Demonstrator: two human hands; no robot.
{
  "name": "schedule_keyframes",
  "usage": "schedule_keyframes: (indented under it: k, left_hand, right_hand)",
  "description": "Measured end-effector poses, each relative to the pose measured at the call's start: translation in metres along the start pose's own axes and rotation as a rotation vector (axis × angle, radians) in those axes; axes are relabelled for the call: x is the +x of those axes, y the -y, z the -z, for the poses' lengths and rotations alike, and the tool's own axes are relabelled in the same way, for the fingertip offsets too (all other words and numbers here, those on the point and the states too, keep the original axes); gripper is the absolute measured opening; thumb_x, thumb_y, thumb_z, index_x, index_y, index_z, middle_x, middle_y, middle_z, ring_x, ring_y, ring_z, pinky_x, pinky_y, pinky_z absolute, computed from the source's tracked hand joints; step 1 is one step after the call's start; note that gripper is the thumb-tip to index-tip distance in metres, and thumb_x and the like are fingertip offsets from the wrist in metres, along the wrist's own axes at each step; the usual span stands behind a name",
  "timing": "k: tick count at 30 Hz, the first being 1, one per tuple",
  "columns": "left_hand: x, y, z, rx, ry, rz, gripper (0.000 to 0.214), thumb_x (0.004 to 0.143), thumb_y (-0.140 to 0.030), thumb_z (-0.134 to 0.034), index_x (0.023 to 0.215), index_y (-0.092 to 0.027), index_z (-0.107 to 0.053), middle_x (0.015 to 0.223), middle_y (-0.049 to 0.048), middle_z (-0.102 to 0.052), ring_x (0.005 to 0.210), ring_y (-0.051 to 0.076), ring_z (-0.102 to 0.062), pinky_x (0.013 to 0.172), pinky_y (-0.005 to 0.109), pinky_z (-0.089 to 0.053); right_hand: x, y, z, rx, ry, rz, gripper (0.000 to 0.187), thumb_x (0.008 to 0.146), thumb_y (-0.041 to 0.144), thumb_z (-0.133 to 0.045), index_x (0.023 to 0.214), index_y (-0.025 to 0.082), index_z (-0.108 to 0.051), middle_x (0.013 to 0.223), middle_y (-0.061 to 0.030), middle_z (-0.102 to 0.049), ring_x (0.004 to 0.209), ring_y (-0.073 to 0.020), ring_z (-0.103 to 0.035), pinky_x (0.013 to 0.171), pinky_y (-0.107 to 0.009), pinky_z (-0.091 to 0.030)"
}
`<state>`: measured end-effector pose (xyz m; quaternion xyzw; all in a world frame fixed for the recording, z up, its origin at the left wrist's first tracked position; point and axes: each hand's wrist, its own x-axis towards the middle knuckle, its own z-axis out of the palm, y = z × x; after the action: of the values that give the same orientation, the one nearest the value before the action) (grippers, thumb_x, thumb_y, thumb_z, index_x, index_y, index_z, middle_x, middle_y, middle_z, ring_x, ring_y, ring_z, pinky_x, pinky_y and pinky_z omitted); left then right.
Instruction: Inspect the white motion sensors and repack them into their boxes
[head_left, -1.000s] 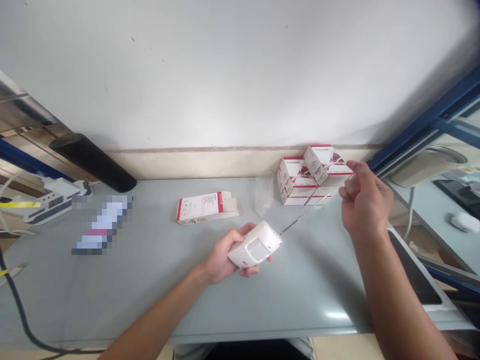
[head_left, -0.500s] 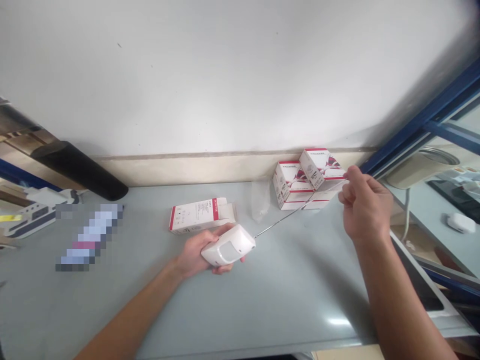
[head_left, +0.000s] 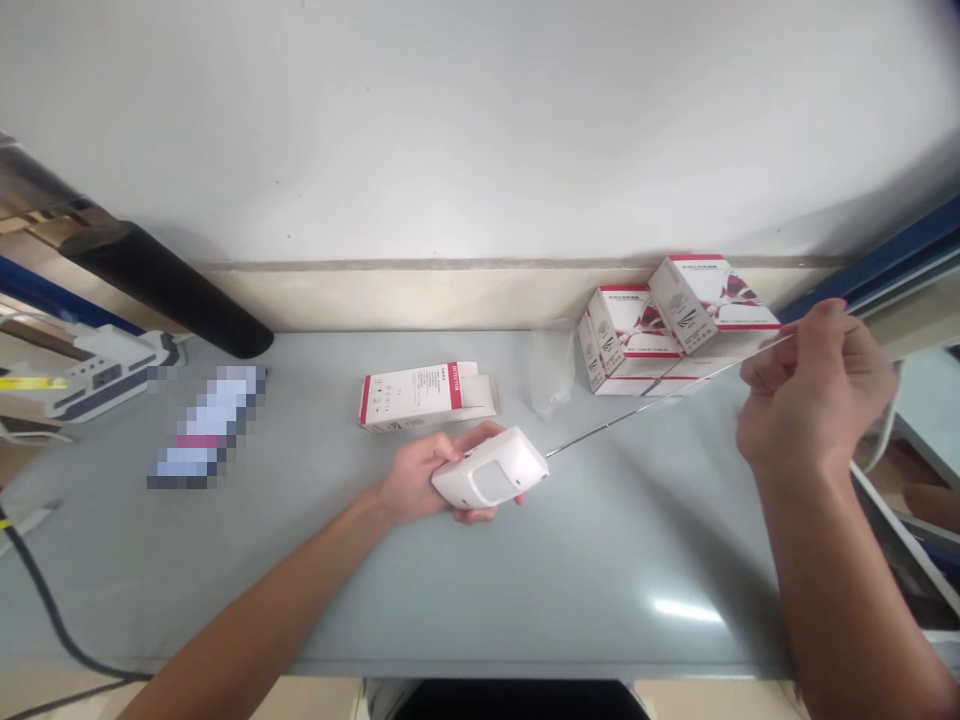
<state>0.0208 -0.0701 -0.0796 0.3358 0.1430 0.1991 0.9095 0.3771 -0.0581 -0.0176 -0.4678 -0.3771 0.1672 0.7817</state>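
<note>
My left hand (head_left: 420, 480) is wrapped round a white plastic device (head_left: 491, 478) with a rounded window, held just above the grey table (head_left: 525, 590). A thin metal antenna (head_left: 660, 395) runs from the device's right end up to my right hand (head_left: 814, 395), whose fingers pinch its tip. The right hand hangs at the right, in front of the stacked boxes.
An open red-and-white carton (head_left: 424, 397) lies behind the device. Three similar boxes (head_left: 660, 325) are stacked against the wall, with a clear plastic bag (head_left: 551, 370) beside them. A black cylinder (head_left: 165, 290) and a power strip (head_left: 90, 375) sit at the left. A blue frame (head_left: 900, 255) stands at the right.
My right hand has drawn further right, and the antenna between the hands now looks longer. The left hand has shifted a little with the device as the view moved.
</note>
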Motion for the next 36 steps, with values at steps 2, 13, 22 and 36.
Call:
schedule_keyframes:
  k: [2,13,22,36]
  left_hand:
    - [0.001,0.001,0.0,-0.01,0.004,-0.017,0.042,0.083,-0.034,-0.052,0.122,-0.022,-0.059,0.118,0.0172,-0.074,0.069,0.023,-0.064,0.059,0.032,-0.035]
    - [-0.002,0.002,0.002,0.113,-0.021,0.008,0.043,0.088,-0.042,-0.054,0.127,-0.023,-0.049,0.11,0.0172,-0.076,0.061,0.018,-0.058,0.059,0.031,-0.033]
    - [-0.006,0.004,0.003,0.151,-0.097,-0.006,0.049,0.091,-0.047,-0.055,0.132,-0.023,-0.046,0.108,0.0181,-0.076,0.059,0.017,-0.057,0.058,0.03,-0.031]
    - [-0.004,0.016,-0.008,0.126,-0.165,-0.108,0.041,0.091,-0.045,-0.049,0.126,-0.024,-0.048,0.1,0.0183,-0.079,0.051,0.017,-0.057,0.049,0.026,-0.03]
  right_hand:
    - [-0.001,0.001,0.0,-0.008,0.006,0.027,0.046,0.092,0.05,-0.08,0.067,0.021,-0.057,0.051,0.0092,-0.035,0.044,-0.0062,-0.021,0.047,-0.031,-0.012]
    - [-0.002,0.0,-0.003,0.193,-0.022,-0.163,0.027,0.094,0.009,-0.057,0.069,0.018,-0.056,0.063,0.0035,-0.044,0.046,-0.0068,-0.033,0.045,-0.024,-0.015]
    - [-0.02,-0.002,-0.015,0.273,0.088,-0.21,0.035,0.08,0.023,-0.084,0.073,0.022,-0.05,0.067,0.005,-0.053,0.047,-0.007,-0.033,0.049,-0.028,-0.012]
    - [-0.139,-0.018,-0.042,-0.076,0.837,-0.397,0.045,0.1,0.055,-0.063,0.073,0.024,-0.047,0.068,0.0036,-0.042,0.065,-0.0153,-0.038,0.062,-0.031,-0.032]
